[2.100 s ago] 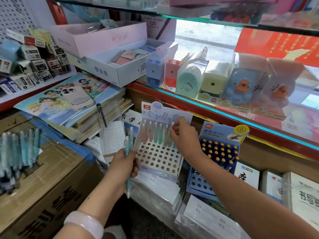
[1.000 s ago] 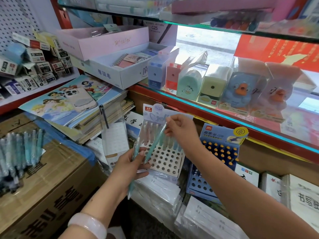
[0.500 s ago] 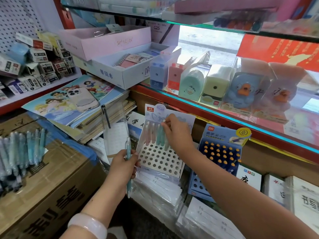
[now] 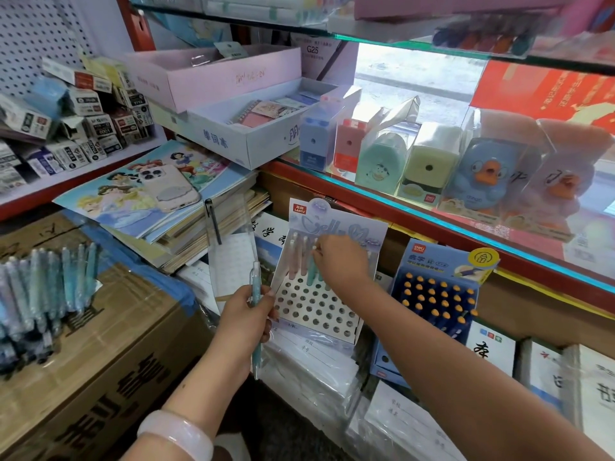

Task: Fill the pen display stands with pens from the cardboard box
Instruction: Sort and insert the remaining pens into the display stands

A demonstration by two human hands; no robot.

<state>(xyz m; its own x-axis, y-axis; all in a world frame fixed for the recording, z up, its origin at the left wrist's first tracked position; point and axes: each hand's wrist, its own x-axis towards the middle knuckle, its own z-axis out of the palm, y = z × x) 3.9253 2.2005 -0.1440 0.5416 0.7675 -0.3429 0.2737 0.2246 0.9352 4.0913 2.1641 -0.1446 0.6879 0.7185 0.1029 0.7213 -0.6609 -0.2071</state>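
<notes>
The person's right hand (image 4: 342, 261) pinches the top of a teal plastic pen (image 4: 311, 272) and is seating it in the back row of the pale lilac perforated display stand (image 4: 316, 306), fingertips curled on the cap. The left hand (image 4: 248, 312) grips one more slim teal pen (image 4: 255, 294) upright in a closed fist, just left of the stand's edge; its lower tip pokes out beneath the palm.

Judged from the stand, the job is at an early stage. Only the rear row holds pens, a few pink and teal ones standing side by side, and the hand covers part of that row, so the exact count cannot be told. Every row of round holes in front of them is open. The neighbouring dark blue display stand (image 4: 436, 297) to the right looks largely stocked with blue pens with orange tips, though its lowest holes appear vacant.

Further left, a loose heap of pale blue and teal pens in clear wrappers (image 4: 43, 287) lies on top of the brown cardboard box (image 4: 100, 361), well apart from both hands. That supply looks ample for many more rows. After the held pen goes in, more must be fetched from the heap.
</notes>
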